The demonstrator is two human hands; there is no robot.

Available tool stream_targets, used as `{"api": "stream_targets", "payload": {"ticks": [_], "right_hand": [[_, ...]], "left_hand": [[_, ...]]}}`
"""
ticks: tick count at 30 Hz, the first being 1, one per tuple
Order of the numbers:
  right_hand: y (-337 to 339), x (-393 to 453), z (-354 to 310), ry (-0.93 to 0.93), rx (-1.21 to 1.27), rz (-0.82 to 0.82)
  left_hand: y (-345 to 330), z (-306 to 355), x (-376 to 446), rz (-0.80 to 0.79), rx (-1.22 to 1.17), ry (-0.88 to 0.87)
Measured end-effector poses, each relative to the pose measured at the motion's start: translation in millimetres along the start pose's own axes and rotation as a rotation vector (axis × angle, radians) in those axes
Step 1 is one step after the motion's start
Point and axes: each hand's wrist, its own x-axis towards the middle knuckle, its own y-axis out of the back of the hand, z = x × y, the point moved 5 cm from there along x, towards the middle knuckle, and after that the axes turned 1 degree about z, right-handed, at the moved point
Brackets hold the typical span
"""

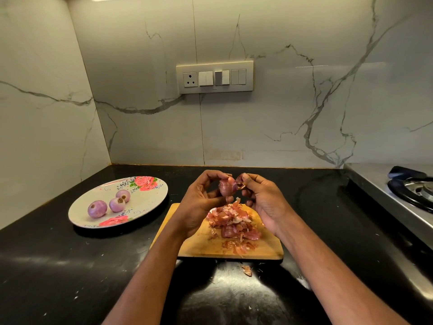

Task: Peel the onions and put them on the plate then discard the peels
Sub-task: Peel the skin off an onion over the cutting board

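Stray peel [247, 270] on counter; left hand [199, 202] grips onion [226, 186], right hand [264, 202] fingers pinch skin.

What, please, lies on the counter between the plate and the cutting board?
Nothing: the head view shows only bare black counter between the plate and the board.

A black polished countertop [58, 266] is set into a corner formed by two walls clad in white marble-look slabs [304, 102] with grey veining. A cream switch panel [214, 77] with one socket is mounted on the back wall. At the right, a steel gas hob [403, 193] is seen. Warm light is reflected off the counter.
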Motion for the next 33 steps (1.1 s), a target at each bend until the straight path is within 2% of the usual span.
{"api": "stream_targets", "payload": {"ticks": [9, 14, 16, 18, 22, 25, 28, 33], "right_hand": [[8.2, 5.3, 9.2, -0.058, 0.042, 0.157], [25.3, 7.1, 4.5, -0.054, 0.139, 0.291], [32.5, 6.4, -0.6, 0.017, -0.15, 0.244], [27.5, 4.6, -2.0, 0.127, -0.482, 0.118], [8.5, 3.4, 4.0, 0.255, -0.779, -0.017], [3.5, 1.5, -0.2, 0.336, -0.79, 0.007], [2.8, -3.4, -12.3, 0.448, -0.666, 0.015], [-2.0, -6.8, -15.3, 0.478, -0.591, -0.088]], "left_hand": [[-2.4, -1.2, -0.7, -0.034, 0.031, 0.044], [3.5, 0.9, -0.3, -0.002, -0.063, 0.043], [9.0, 1.8, 0.6, 0.031, -0.11, 0.041], [11.5, 1.2, 1.4, 0.048, -0.1, 0.038], [10.6, -2.1, 1.6, 0.06, -0.069, 0.055], [11.7, -1.9, 1.8, 0.077, -0.056, 0.067], [12.0, -2.4, 2.4, 0.072, -0.073, 0.082], [10.9, -6.5, 2.3, 0.06, -0.056, 0.139]]}}
